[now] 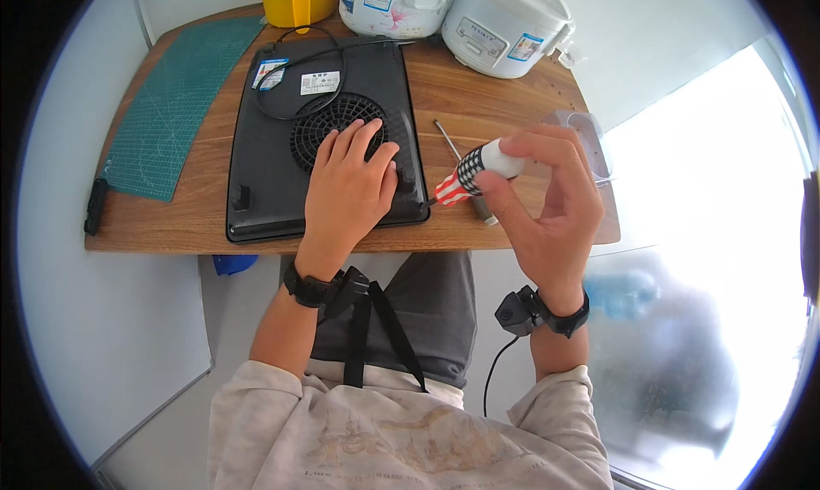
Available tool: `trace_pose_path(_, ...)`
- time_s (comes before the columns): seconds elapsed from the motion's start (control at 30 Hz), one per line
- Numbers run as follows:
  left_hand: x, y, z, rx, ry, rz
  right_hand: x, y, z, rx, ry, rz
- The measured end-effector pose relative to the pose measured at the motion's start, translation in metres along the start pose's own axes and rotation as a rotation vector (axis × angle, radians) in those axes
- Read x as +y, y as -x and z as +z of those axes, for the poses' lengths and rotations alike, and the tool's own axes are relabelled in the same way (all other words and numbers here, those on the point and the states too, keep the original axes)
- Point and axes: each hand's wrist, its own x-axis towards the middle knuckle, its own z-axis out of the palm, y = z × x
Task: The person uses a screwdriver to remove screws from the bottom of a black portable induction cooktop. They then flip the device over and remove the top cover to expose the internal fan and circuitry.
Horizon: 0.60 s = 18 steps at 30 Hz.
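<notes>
From my end of the feed, I have a flat black appliance point(265, 157) lying underside up at the near edge of the wooden table point(171, 229), its round vent grille point(306, 140) facing me. My left hand point(346, 182) rests palm down on it, flattened with the fingers slightly apart, covering the near part of the grille and gripping nothing. My right hand point(547, 204) has a screwdriver point(470, 176) pinched by its white butt end between thumb and forefinger — the other fingers are curled in loosely. The handle, red-striped toward the shaft and checked black and white behind, tilts down to the left, and the tip reaches the appliance's near right corner; I cannot tell whether it sits in a screw. Just right of the appliance lies a second tool with a thin metal shaft point(444, 136), partly hidden behind that handle. At the right edge I see a clear plastic container point(589, 131). A black cord point(343, 71) loops over the far part of the appliance. To the left is a green cutting mat point(179, 105); along the far side stand a yellow pot point(299, 3) and two white cookers point(504, 29) — the right one near the table's far right corner.
</notes>
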Motion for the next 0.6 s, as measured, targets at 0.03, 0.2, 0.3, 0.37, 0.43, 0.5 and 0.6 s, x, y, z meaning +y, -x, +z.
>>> trace_pose_path(0.03, 0.000, 0.000, 0.000, -0.003, -0.003, 0.002, 0.001, 0.000, 0.001, 0.020, 0.025, -0.011)
trace_pose_path(0.2, 0.002, 0.001, 0.000, -0.016, 0.003, 0.003, -0.001, 0.000, 0.005, 0.027, 0.027, -0.046)
trace_pose_path(0.3, 0.002, 0.001, 0.000, -0.017, 0.005, -0.002, -0.002, 0.003, 0.003, 0.002, 0.069, -0.024)
trace_pose_path(0.37, 0.001, -0.001, 0.000, -0.021, -0.002, -0.002, 0.000, 0.002, 0.002, -0.006, -0.036, 0.012)
trace_pose_path(0.43, 0.002, 0.000, 0.000, -0.032, 0.009, -0.003, 0.003, 0.004, 0.003, -0.022, -0.046, -0.013)
trace_pose_path(0.5, 0.001, -0.002, -0.003, -0.036, 0.008, 0.004, 0.003, 0.005, 0.006, -0.029, -0.102, -0.003)
trace_pose_path(0.6, 0.005, -0.004, -0.006, -0.040, 0.016, 0.013, 0.008, 0.010, 0.014, -0.051, -0.212, 0.024)
